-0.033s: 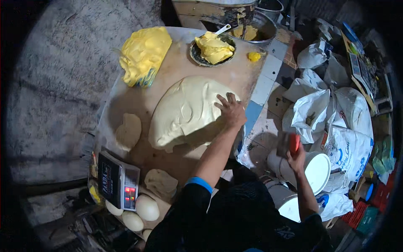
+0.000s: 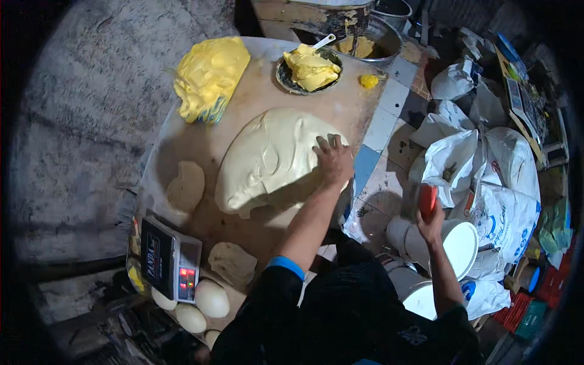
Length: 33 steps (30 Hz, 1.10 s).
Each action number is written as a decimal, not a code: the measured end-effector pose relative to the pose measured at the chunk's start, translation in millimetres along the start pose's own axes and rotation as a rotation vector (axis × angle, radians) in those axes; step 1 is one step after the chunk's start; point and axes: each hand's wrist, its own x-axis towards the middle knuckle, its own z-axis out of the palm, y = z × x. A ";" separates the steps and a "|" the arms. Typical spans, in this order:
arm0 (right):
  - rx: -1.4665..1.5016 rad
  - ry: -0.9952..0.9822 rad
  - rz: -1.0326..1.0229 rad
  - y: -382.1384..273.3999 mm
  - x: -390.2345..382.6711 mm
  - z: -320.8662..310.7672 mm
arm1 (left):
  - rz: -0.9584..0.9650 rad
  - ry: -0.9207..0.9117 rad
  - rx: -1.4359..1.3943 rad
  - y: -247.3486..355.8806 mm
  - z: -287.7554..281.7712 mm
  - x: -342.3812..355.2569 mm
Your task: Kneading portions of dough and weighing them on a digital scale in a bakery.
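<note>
Currently, the left hand [image 2: 334, 163] is resting on the large dough mass [image 2: 274, 161], fingers spreading apart over its right end; most of the dough is lying to the left of this hand. The right hand [image 2: 432, 225] is closing around a red object [image 2: 428, 201], probably a handle, and is hovering off to the right of the left hand, well apart from the dough. The scale [image 2: 172, 261] is sitting to the left of the left hand and nearer the body; the bowl of yellow fat [image 2: 311, 70] is standing beyond that hand. Judgement on technique: the left palm should be bearing lightly and broadly, fingertips not digging into what is probably a soft surface, while the right hand should be keeping a firm grip. Versus the earlier frame: the red object is showing slightly higher and the dark blur beside it is fading; the left hand is keeping its place on the dough.
</note>
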 end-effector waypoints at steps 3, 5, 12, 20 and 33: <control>0.052 -0.073 -0.124 -85.7 68.9 42.1 | 0.187 0.341 -0.368 -67.7 29.1 -24.1; -0.103 -0.299 -0.062 -132.5 100.9 83.1 | 0.153 0.294 -0.449 -73.8 8.9 -60.7; -0.419 -0.901 -0.642 -167.1 71.9 175.0 | 0.043 0.699 -0.803 -110.2 69.5 -258.3; -0.363 -0.967 -0.824 -196.1 46.8 200.7 | -0.196 0.439 -0.644 -102.0 25.7 -404.5; -0.332 -1.020 -0.670 -134.3 75.6 178.4 | -0.445 0.287 0.054 -107.5 44.5 -205.0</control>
